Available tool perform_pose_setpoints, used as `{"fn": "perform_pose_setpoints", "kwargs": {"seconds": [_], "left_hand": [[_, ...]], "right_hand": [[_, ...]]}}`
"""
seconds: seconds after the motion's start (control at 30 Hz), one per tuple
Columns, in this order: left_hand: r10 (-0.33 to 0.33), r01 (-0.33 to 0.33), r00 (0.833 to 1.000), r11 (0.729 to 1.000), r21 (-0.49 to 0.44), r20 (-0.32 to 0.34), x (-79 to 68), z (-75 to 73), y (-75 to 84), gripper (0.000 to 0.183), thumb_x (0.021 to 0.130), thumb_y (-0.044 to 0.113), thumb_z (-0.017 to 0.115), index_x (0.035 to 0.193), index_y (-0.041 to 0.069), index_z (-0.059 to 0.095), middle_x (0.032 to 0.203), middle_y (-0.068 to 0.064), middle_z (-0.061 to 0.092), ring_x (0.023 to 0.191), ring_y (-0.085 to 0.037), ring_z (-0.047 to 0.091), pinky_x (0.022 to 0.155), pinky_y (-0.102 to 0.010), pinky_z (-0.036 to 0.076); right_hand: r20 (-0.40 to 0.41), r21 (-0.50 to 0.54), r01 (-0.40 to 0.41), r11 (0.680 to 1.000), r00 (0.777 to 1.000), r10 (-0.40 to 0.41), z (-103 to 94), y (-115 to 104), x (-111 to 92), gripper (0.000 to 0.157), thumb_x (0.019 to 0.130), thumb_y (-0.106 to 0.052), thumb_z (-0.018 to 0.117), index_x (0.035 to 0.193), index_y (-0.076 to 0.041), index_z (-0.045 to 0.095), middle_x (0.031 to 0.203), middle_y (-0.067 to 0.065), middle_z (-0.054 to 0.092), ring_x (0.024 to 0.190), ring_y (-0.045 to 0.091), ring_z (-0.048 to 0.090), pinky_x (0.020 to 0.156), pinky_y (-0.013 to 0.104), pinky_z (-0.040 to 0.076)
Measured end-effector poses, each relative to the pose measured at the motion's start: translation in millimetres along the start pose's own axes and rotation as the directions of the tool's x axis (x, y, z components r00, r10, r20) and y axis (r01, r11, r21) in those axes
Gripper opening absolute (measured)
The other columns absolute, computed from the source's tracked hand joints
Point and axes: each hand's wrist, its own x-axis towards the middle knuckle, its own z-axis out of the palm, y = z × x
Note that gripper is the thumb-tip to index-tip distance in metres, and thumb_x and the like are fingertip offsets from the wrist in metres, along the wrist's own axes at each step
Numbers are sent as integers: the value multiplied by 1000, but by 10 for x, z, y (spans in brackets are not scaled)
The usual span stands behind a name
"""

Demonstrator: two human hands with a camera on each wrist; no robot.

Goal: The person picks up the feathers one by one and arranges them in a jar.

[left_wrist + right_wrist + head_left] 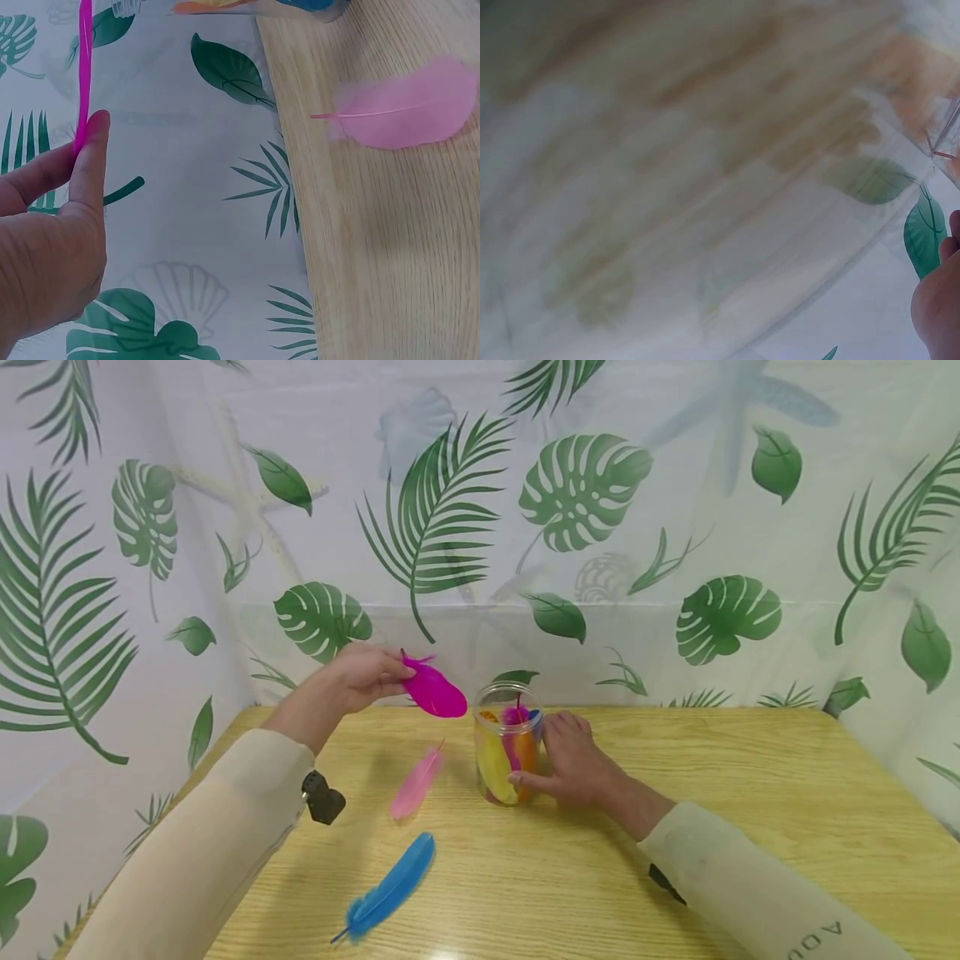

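My left hand [367,678] pinches a magenta feather [438,693] near its quill, above the table and just left of a clear jar [481,756]. In the left wrist view this magenta feather [85,71] stands edge-on between thumb and fingers. Upright on the table, the jar has no lid on it and contains a yellow feather [493,767], an orange feather [527,764] and other colored feathers. My right hand [577,760] holds the jar from the right, thumb across its front. Nearer me lie a light pink feather [417,785] and a blue feather [393,885].
The wooden table [675,877] reaches back to a white leaf-print cloth [465,635], which also rises on both sides. A dark wrist device [324,797] sits at the left cuff. Pale blur fills most of the right wrist view.
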Motion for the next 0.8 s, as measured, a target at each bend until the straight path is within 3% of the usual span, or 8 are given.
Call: {"fn": "perform_pose_setpoints", "kwargs": {"seconds": [0.27, 0.47, 0.8], "left_hand": [[27, -27, 1000, 1000, 3, -15, 11, 93, 75, 43, 97, -10, 50, 139, -15, 44, 125, -17, 54, 107, -22, 63, 103, -37, 48], [85, -85, 992, 996, 1, -94, 30, 162, 130, 40, 97, -9, 52, 137, -14, 48, 123, -17, 55, 95, -16, 63, 101, -35, 49], [97, -99, 989, 995, -19, -114, 49, 272, 166, 39, 96, -10, 53, 134, -15, 51, 113, -15, 58, 91, -17, 64, 102, -38, 49]], "right_hand": [[3, 1, -3, 1000, 1000, 3, -16, -5, -5, 83, 85, -61, 67, 139, -3, 44, 133, 14, 53, 129, 33, 40, 116, 55, 20], [8, 10, -2, 1000, 1000, 2, -19, -6, -1, 83, 85, -62, 66, 140, -3, 44, 135, 15, 53, 132, 33, 39, 116, 55, 20], [-6, 15, 5, 1000, 1000, -5, 7, 1, 5, 82, 85, -61, 67, 139, -4, 45, 133, 13, 54, 129, 32, 40, 116, 55, 20]]}}
